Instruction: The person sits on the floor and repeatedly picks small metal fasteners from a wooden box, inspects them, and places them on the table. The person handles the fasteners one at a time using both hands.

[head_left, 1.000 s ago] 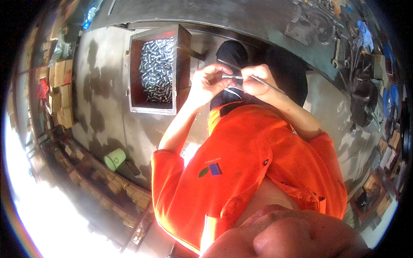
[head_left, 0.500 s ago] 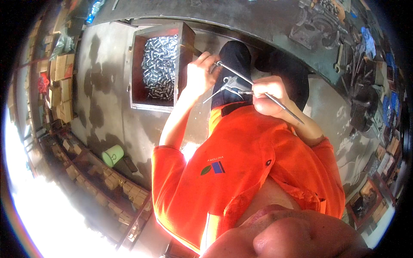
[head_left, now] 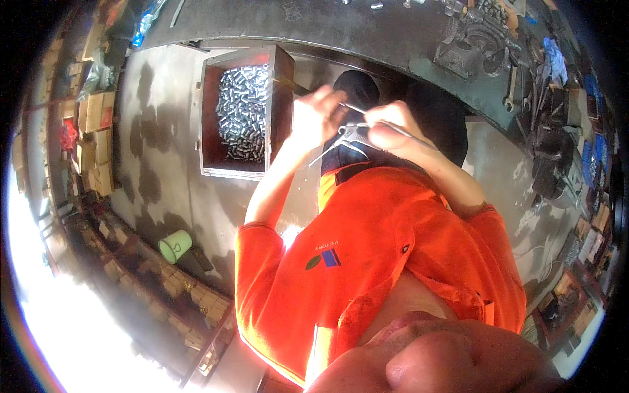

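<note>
My right hand (head_left: 396,131) is closed around a thin metal rod (head_left: 414,136), which slants from upper left to lower right over my lap. At the rod's upper left end are the fingers of my left hand (head_left: 313,121), closed and blurred; what they pinch there is hidden. A silver air blow gun (head_left: 354,135) with a thin nozzle is next to my right hand, between both hands. Whether that hand also grips the gun cannot be made out.
Left of my left arm stands a wooden box (head_left: 282,72) holding many small metal cylinders (head_left: 242,108). A dark workbench (head_left: 341,29) runs across the far side, with a wrench (head_left: 511,95) at its right. A green bucket (head_left: 173,246) lies tipped on the floor, near shelves of cartons (head_left: 98,154).
My right hand has moved up and left along the rod, closer to my left hand. My left hand has moved slightly right and down, its fingers now over the rod's end.
</note>
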The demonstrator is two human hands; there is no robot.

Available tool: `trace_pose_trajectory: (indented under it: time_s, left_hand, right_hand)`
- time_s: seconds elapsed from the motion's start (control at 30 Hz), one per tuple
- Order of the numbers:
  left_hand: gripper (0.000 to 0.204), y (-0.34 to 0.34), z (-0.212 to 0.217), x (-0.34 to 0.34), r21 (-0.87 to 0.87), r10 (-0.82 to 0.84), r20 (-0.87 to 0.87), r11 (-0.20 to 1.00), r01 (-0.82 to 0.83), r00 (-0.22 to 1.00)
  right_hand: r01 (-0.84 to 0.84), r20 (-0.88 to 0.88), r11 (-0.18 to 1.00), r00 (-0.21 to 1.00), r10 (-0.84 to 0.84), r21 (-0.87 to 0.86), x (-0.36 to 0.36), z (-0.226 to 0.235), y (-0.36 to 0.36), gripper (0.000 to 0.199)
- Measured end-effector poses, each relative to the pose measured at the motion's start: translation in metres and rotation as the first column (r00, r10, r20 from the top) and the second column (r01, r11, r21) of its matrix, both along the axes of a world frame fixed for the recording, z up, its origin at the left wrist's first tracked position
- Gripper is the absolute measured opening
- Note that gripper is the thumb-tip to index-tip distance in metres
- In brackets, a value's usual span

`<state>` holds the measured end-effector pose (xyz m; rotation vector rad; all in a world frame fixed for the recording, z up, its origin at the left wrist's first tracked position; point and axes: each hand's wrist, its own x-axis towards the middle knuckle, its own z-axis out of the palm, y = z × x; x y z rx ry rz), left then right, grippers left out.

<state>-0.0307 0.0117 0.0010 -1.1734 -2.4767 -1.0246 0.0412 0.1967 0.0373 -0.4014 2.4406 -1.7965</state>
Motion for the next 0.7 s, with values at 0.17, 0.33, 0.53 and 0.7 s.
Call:
trace_pose_trajectory:
  time_s: [0.17,0.33,0.53,0.7]
  left_hand:
    - [0.019,-0.009,0.005,-0.023,0.148,0.195,0.147,0.965,-0.217,0.97]
    - [0.02,-0.002,0.01,-0.029,0.197,0.114,0.137,0.97,-0.14,0.984]
    - [0.021,0.003,0.01,-0.026,0.154,0.018,-0.013,0.988,-0.016,1.0]
    - [0.031,0.023,0.016,-0.019,0.084,-0.143,-0.179,0.983,0.16,0.973]
  right_hand:
    - [0.095,-0.194,0.995,0.977,-0.091,0.012,0.017,0.03,0.031,0.023]
    - [-0.03,-0.202,0.987,0.979,-0.003,-0.16,0.018,0.034,0.026,0.022]
    - [-0.028,-0.202,0.983,0.979,-0.009,-0.179,0.014,0.028,0.015,0.024]
    - [0.043,-0.157,0.998,0.986,-0.051,-0.051,-0.009,0.001,0.008,0.014]
